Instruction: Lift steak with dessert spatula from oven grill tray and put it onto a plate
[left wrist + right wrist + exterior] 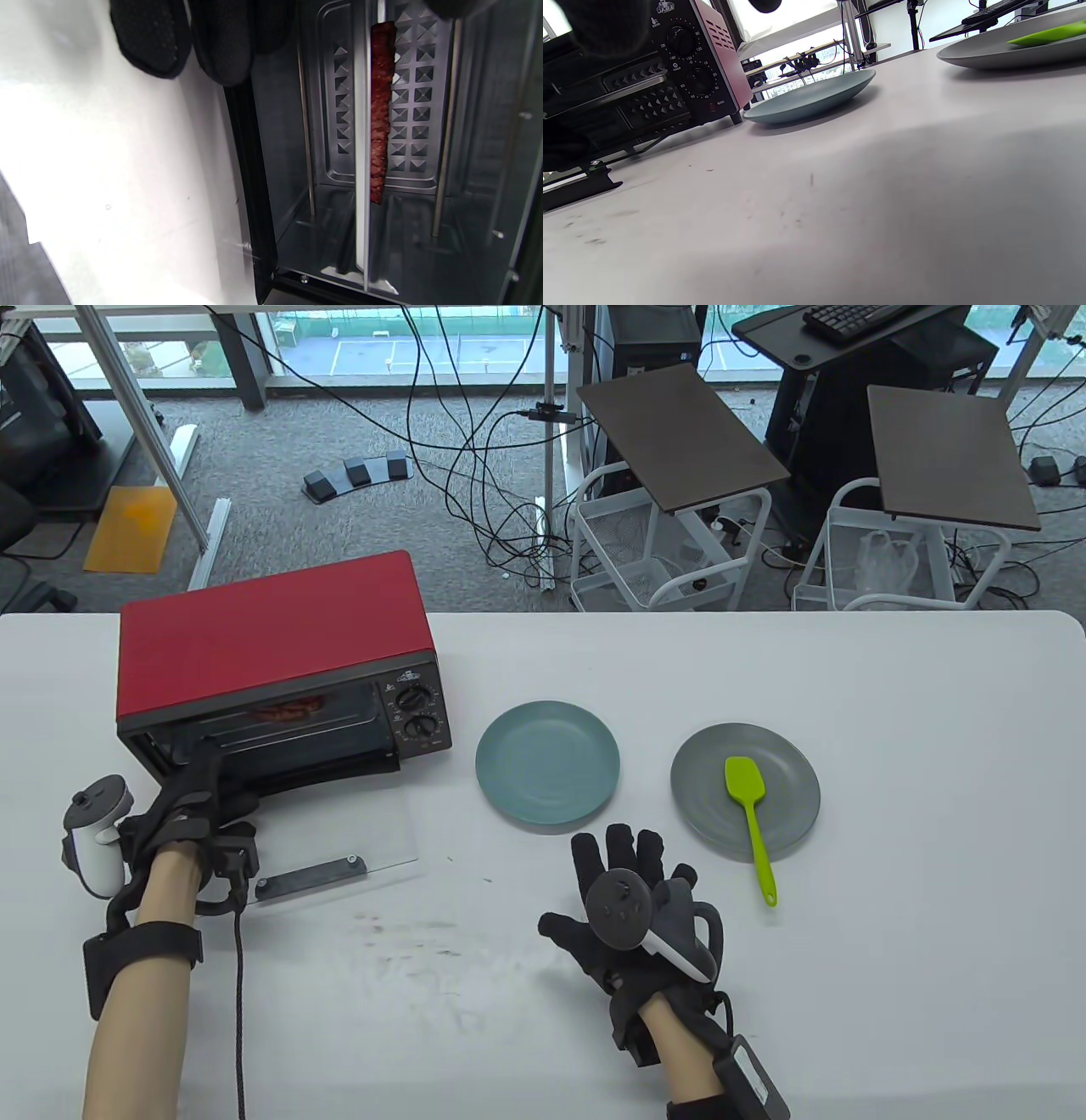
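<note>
A reddish steak [287, 711] lies on the grill tray inside the red oven [271, 645]. The left wrist view is turned sideways and shows the steak [380, 110] edge-on against the thin tray [362, 169]. My left hand [208, 768] reaches into the left of the oven mouth. Its fingertips [220, 46] hang on either side of the tray's edge; any contact is hidden. The green dessert spatula [751, 814] lies on a grey plate [789, 780]. My right hand [611, 874] rests flat on the table with spread fingers, left of the spatula handle. A teal plate [547, 729] holds nothing.
The oven's glass door [339, 840] lies folded down on the table in front of the oven, right of my left wrist. The oven knobs [414, 712] face the teal plate [814, 97]. The grey plate [992, 55] with the spatula [1048, 36] shows far right.
</note>
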`<state>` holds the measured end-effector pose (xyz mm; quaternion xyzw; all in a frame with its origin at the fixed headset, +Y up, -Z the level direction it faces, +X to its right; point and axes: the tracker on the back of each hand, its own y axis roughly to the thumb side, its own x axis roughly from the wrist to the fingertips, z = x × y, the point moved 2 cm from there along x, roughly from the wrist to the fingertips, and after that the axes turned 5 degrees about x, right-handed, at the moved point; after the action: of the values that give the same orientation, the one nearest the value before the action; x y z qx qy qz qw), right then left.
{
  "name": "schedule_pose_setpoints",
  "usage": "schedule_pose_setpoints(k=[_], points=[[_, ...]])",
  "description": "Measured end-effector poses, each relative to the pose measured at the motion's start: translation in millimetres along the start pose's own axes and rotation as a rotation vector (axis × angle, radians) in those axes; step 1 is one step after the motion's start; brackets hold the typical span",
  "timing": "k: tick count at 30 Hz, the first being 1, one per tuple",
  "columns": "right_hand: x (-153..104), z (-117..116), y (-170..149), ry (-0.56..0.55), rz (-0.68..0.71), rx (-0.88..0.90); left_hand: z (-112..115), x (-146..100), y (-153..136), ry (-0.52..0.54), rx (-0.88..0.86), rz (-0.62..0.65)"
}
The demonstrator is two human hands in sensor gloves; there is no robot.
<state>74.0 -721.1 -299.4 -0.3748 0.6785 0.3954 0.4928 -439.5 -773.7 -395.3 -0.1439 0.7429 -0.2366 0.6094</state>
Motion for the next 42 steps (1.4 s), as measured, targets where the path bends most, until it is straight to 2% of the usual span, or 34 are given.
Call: schedule_pose_setpoints(k=[14,26,29,33,42], points=[[1.4,1.0,-2.4,0.000,-0.017,-0.016,1.2,15.8,5.9,0.013,-0.001,-0.027],[1.7,0.1,-0.8,-0.008,-0.011,-0.039,5.3,18.8,4.4,0.012,-0.059,-0.038],[1.8,1.0,-1.1,-0.012,-0.010,-0.034,6.4,18.9,4.3,0.021,-0.062,-0.031],[1.8,2.2,-2.7,-0.020,-0.014,-0.032,8.3,16.5,5.4,0.105,-0.048,-0.011],[1.9,2.7,-6.6,-0.021,-0.028,-0.025,10.2,12.3,1.1,0.121,-0.107,0.010]])
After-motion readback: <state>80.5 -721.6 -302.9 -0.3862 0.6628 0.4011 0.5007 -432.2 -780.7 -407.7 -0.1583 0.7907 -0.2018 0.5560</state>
